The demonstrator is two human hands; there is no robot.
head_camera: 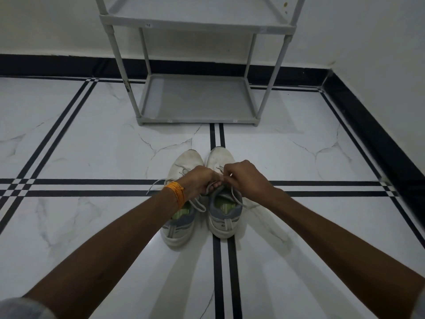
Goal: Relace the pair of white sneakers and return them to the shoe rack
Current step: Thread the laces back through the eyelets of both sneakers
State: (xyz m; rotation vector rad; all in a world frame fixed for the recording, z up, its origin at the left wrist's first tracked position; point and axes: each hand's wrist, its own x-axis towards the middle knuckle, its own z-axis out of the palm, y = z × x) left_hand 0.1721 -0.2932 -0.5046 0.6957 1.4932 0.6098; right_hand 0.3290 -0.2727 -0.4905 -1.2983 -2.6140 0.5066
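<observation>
Nearest, a grey sleeve cuff at the lower left corner, and two bare forearms reaching forward over the floor, white marble-look tiles crossed by paired black stripes.

Further out, an orange thread band around the left wrist. Left hand curled nearly closed, fingers pinched on a loop of the lace of the right-hand sneaker. Right hand likewise closed to a pinch, thumb and forefinger meeting on the same lace just above the tongue. Both hands touching or almost touching each other over the eyelet area; exact strand in each grip too small to tell.

Below the hands, the pair of white sneakers standing side by side on the floor, heels toward the camera, toes toward the rack. Right sneaker upright on the lengthwise black stripe, grey collar and greenish insole showing. Left sneaker just beside it, partly hidden by the left forearm, toe angled a little leftward, its own loose lace trailing out to the left across the crosswise stripes.

Beyond the toes, a stretch of bare tile, then the grey shoe rack against the wall, well apart from the sneakers. Lowest shelf just above the floor, next shelf higher up. Behind, a black skirting band along the foot of the white wall.
</observation>
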